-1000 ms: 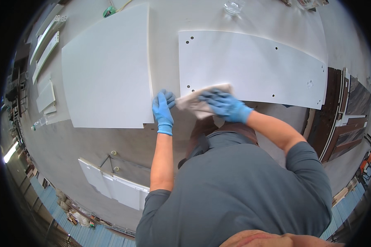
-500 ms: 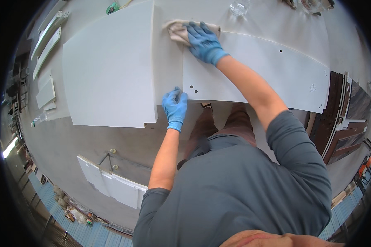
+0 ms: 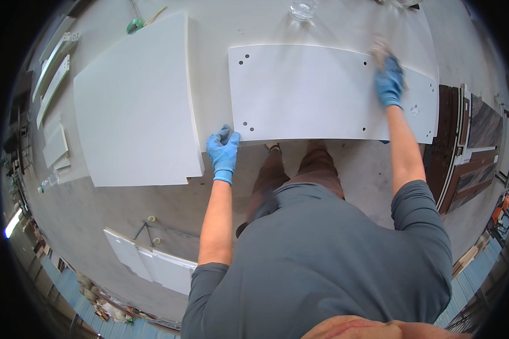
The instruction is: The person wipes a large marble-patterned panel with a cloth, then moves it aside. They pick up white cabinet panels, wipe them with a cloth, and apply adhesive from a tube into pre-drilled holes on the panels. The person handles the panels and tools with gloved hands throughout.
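A long white panel [image 3: 305, 93] with round dark holes lies flat on the work surface in front of me. My right hand [image 3: 389, 82], in a blue glove, is on the panel's right part near its far edge. It is closed on a pale cloth [image 3: 381, 48], which is smeared by motion. At the panel's near left corner, my left hand [image 3: 223, 151], also gloved in blue, has its fingers curled and its thumb against the corner. Its grip on the underside is hidden.
A larger white panel [image 3: 136, 107] lies to the left. Beyond it are narrow white strips [image 3: 54, 90] and a small white piece [image 3: 55, 146]. A clear glass vessel [image 3: 303, 9] stands at the back. Dark brown boards [image 3: 442, 135] are at the right; a rack with white panels [image 3: 152, 261] stands behind me.
My right hand has swept the cloth from the panel's far left corner rightward along the far edge, uncovering the left holes. My left hand remains at the near left corner.
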A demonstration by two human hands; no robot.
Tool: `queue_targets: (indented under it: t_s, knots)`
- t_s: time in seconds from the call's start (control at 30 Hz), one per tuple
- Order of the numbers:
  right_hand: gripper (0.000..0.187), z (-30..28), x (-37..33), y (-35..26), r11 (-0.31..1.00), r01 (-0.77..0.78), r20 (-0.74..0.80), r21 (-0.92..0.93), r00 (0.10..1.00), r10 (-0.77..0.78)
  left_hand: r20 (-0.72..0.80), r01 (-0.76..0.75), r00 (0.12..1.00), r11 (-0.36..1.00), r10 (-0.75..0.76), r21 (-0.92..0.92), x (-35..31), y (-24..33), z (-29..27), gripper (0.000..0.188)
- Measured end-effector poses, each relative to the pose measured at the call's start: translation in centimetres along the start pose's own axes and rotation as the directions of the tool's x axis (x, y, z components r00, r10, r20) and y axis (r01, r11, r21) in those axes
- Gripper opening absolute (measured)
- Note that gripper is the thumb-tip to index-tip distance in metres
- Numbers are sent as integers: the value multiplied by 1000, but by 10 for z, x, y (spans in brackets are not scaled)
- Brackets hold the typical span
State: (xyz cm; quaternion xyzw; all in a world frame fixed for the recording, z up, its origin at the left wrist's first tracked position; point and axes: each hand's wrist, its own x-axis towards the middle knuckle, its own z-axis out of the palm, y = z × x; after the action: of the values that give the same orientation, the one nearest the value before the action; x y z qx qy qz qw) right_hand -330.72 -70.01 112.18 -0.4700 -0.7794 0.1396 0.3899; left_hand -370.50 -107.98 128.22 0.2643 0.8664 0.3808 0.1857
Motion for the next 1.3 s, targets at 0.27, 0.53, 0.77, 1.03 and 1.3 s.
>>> queue_targets:
  t_s: [0.27, 0.53, 0.77, 1.03, 1.3]
  knots:
    - [31, 79, 8, -136, 994, 100, -196, -38, 975, -106, 23, -84, 996, 992, 82, 96, 2, -14, -18, 39]
    - [45, 91, -35, -373, 815, 504, 364, 285, 730, -579, 141, 313, 950, 824, -280, -472, 19, 11, -19, 59]
    - [54, -1, -115, -253, 757, 521, 244, 395, 734, -633, -174, -237, 947, 953, 270, 187, 1, 36, 14, 54]
    - [82, -88, -191, -33, 834, -360, 68, -417, 903, 424, 1, -436, 855, 716, 519, 545, -23, 48, 94, 69]
    - [40, -28, -134, -162, 918, 225, 305, 325, 895, -327, 15, -404, 860, 662, 510, 631, -18, 50, 147, 87]
